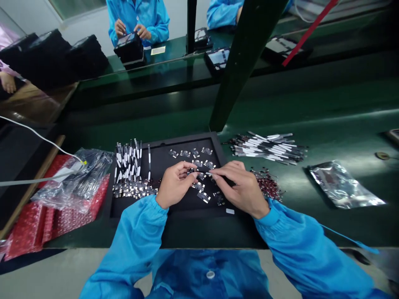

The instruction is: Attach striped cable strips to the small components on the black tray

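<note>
Both hands (175,185) pinch small parts (207,173) above one black tray (183,206).

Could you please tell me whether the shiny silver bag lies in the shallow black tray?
No, the silver bag lies on the green tabletop, to the right of the black tray.

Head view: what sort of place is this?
Likely an electronics assembly workshop: small circuit boards lie in a black tray, a pile of strips lies beside it, and a person in blue works opposite.
</note>
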### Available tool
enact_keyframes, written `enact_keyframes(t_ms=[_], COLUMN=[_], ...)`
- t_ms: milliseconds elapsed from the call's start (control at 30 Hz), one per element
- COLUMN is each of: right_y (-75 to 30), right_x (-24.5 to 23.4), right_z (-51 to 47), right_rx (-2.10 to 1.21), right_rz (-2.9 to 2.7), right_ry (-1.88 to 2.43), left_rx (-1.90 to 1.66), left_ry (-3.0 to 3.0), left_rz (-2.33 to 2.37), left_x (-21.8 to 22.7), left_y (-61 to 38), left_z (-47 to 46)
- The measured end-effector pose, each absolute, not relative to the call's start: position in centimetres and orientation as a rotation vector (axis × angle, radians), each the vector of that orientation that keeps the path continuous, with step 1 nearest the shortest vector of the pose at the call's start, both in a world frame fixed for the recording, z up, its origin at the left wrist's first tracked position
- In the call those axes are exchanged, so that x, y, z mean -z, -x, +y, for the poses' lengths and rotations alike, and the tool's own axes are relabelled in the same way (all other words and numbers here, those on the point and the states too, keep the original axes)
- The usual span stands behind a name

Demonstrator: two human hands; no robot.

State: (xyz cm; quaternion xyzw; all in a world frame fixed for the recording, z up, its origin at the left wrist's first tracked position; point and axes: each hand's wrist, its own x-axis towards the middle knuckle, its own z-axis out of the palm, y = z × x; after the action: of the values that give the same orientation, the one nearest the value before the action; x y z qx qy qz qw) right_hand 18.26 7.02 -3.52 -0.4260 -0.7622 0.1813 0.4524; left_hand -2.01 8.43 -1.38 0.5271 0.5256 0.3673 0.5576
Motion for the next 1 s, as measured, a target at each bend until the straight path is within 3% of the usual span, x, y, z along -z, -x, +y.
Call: enact_keyframes(t_ms=[1000], right_y=[-18.71], right_x=[3.72], right_z=[7.04], right_rx=[-0.365], right_rz=[-1.967], right_ry=[1.017], left_rx=[-0.901], left_ry=[-1.525], left_rz=[1.33], left_x=[1.36], left_y=[2.01], left_z=[8.0])
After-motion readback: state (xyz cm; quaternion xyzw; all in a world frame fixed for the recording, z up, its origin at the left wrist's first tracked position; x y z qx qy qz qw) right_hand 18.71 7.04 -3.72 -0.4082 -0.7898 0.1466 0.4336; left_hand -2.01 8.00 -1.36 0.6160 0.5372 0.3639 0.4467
